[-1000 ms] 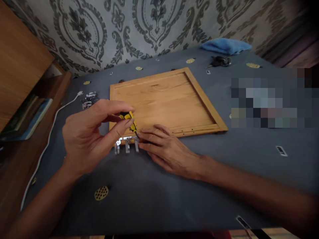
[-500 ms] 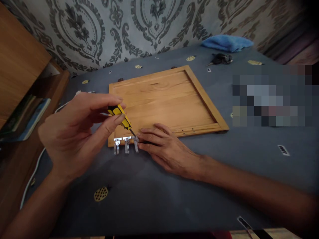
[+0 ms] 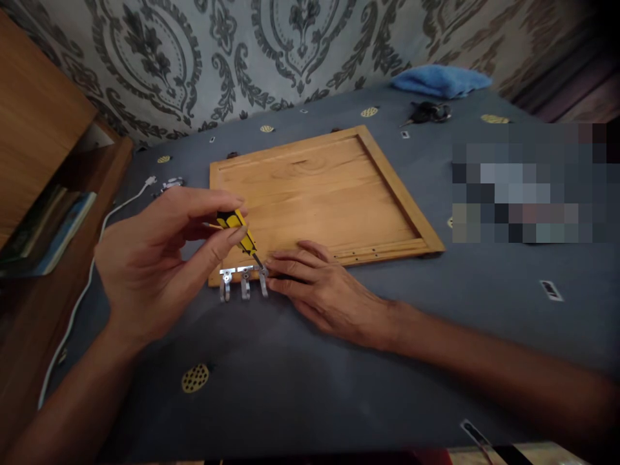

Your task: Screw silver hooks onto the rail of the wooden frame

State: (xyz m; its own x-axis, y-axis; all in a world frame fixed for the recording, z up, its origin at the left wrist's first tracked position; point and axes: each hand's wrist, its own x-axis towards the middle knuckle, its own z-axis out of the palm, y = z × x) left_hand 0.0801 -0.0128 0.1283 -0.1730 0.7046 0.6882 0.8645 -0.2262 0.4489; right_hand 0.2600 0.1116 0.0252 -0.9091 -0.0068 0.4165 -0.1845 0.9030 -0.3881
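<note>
In the head view my left hand [image 3: 159,258] grips a small screwdriver [image 3: 241,234] with a yellow and black handle between thumb and fingers. Its tilted shaft points down at the third hook of a silver metal hook rail [image 3: 246,272]. Three hooks of the rail show, overhanging the near edge of a framed wooden panel [image 3: 314,200]. My right hand [image 3: 324,284] lies across that edge, its fingers closed over the rail's right end. The fingers hide whatever part of the rail lies beneath them. Several small dark holes dot the panel's edge to the right.
A white cable [image 3: 90,271] runs down the left side, with small metal pieces [image 3: 172,184] near its plug. At the back lie a blue cloth [image 3: 442,81] and a dark bunch of keys [image 3: 429,112]. A wooden cabinet [image 3: 39,97] with books stands left. The right side is partly pixelated.
My left hand and the screwdriver handle have shifted slightly right and down, the tip staying at the third hook. My right hand keeps its place. The small metal pieces are more exposed.
</note>
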